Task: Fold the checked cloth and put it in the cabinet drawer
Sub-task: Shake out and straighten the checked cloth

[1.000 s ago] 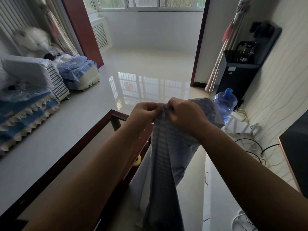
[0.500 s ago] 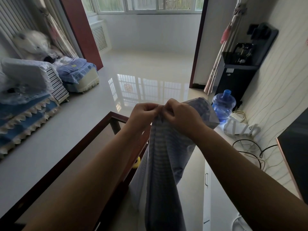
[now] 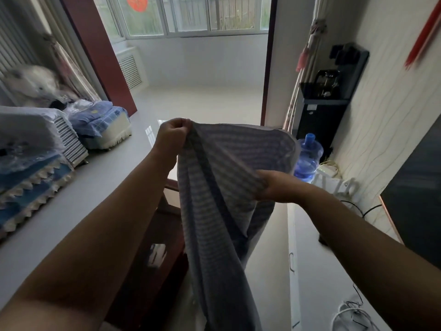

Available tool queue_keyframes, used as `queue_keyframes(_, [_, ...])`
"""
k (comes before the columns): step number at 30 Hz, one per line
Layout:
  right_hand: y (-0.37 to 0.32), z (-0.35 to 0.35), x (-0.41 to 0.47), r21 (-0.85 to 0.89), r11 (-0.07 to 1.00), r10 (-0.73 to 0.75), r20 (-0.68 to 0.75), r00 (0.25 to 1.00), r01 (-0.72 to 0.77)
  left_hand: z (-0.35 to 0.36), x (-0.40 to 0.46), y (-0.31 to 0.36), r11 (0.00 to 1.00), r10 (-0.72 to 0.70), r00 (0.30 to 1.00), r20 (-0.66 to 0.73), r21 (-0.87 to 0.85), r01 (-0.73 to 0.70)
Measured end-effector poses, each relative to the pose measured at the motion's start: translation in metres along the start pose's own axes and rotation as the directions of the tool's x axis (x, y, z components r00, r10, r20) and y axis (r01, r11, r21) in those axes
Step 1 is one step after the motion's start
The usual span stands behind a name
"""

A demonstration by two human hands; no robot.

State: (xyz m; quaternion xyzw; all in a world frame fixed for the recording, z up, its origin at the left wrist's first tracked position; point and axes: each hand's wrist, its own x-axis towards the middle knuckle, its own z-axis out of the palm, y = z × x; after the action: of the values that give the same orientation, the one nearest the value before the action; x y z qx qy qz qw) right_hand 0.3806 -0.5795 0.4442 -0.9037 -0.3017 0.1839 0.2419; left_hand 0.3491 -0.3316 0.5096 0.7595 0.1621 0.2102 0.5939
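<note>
The checked cloth, grey-blue with pale stripes, hangs in the air in front of me and drapes down past the bottom of the view. My left hand is raised and pinches its top corner. My right hand sits lower and to the right, gripping the cloth's edge from the side. The white cabinet runs along the right wall below my right arm, with small drawer handles on its front; its drawers look closed.
A dark wooden glass-topped table stands below the cloth. A blue water bottle and black water dispenser stand at the right wall, with cables on the cabinet top. Covered furniture and bedding line the left. A dark screen is at far right.
My hands, pinched together at the cloth's top before, have parted: the left rose and moved left, the right slid down and right along the edge, spreading the cloth. The view tilted up.
</note>
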Motion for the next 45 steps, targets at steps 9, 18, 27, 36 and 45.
queue_keyframes(9, [0.046, -0.011, -0.006, -0.376, 0.926, 0.034, -0.045, 0.998, -0.049, -0.015, 0.021, 0.007, 0.989, 0.049, 0.990, 0.134, -0.142, -0.030])
queue_keyframes(18, [0.021, 0.001, -0.032, -0.602, 0.778, -0.201, 0.029, 0.979, 0.178, -0.032, 0.040, -0.023, 0.998, -0.004, 0.992, -0.123, 0.060, 0.011])
queue_keyframes(27, [-0.014, -0.007, -0.053, -0.651, 0.696, 0.001, 0.422, 0.907, 0.302, -0.044, 0.053, -0.049, 0.993, -0.090, 0.971, -0.222, 0.056, 0.105])
queue_keyframes(36, [-0.037, -0.009, -0.074, -0.696, 0.590, -0.117, 0.428, 0.896, 0.409, -0.060, 0.064, -0.062, 0.986, -0.060, 0.952, -0.299, 0.133, 0.104])
queue_keyframes(45, [-0.013, -0.057, -0.045, -0.821, 0.440, -0.193, 0.310, 0.931, 0.364, -0.086, 0.064, -0.074, 0.971, -0.077, 0.946, -0.316, 0.194, 0.143])
